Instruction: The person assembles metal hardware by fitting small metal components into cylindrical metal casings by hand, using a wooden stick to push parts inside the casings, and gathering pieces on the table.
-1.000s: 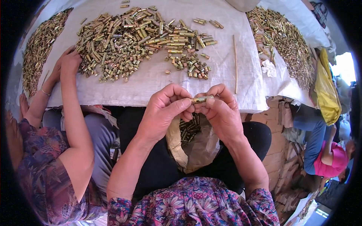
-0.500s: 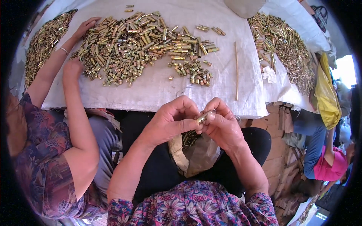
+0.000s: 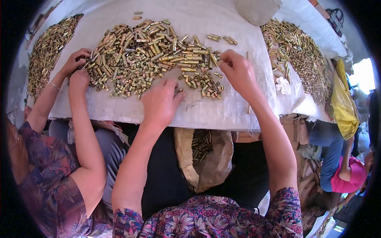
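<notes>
My right hand (image 3: 239, 72) reaches over the white-sheeted table, its thumb and fingers pinching the end of a slim gold-coloured metal tube (image 3: 213, 58) at the right side of the pile. Lower and to the left, my left hand (image 3: 162, 101) hovers by the table's near edge. Its thumb and forefinger come together around a tiny dark piece, too small to name. Between the hands lie short metal collars (image 3: 204, 84) in a small heap. Longer tubes (image 3: 190, 55) lie in rows just above them. Below, an open paper sack (image 3: 184, 158) between my knees contains several similar tubes (image 3: 202, 144).
To the left, a co-worker's hands (image 3: 78, 63) work at the big mixed pile (image 3: 131, 51). Further heaps of metal parts lie at far left (image 3: 49, 51) and far right (image 3: 303, 55). A thin stick (image 3: 249, 108) lies beside my right forearm. A yellow sack (image 3: 345, 103) hangs at right.
My hands have parted from above the sack, where they held a metal tube together. The right went up to the tubes, the left onto the table's near side. The tube between them is gone.
</notes>
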A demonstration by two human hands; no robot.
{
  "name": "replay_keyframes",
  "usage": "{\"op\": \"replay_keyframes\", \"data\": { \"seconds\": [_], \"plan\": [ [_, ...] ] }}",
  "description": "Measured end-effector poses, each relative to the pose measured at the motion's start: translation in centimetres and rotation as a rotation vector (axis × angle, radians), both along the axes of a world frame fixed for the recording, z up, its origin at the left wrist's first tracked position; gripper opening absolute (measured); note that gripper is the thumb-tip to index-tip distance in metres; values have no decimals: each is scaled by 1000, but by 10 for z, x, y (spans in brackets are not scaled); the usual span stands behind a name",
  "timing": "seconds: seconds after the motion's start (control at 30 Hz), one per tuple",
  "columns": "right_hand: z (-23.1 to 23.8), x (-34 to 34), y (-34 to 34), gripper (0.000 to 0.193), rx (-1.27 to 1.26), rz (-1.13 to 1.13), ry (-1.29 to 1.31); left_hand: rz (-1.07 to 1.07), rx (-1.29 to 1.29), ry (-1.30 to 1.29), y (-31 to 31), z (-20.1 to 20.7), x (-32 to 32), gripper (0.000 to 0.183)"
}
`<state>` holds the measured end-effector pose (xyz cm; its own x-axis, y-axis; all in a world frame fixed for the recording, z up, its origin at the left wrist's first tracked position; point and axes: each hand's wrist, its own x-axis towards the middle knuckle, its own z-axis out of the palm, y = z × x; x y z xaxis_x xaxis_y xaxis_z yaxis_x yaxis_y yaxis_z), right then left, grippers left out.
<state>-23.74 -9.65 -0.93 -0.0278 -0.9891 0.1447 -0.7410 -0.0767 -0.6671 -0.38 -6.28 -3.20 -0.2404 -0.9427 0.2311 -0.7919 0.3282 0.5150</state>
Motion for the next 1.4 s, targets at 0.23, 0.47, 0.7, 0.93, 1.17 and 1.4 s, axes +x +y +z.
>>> {"op": "replay_keyframes", "data": {
  "seconds": [0.23, 0.47, 0.7, 0.93, 1.17, 1.4],
  "plan": [
    [-25, 2, -31, 17, -193, 53, 364, -6, -69, -26, -3, 0, -5, 21],
    [-24, 0, -26, 17, -119, 0, 132, -7, -111, -52, -5, -2, -9, 19],
    [4, -3, 28, 11, 79, 70, -383, -115, 503, 708, -2, 0, 6, 8],
    [13, 15, 93, 9, 267, 101, -793, -214, 864, 1176, 30, 19, -5, 11],
    [11, 26, 116, 9, 268, 89, -782, -219, 885, 1121, 47, 22, -14, 19],
    [11, 32, 122, 9, 218, 60, -654, -265, 819, 1078, 48, 21, -11, 20]
  ]
}}
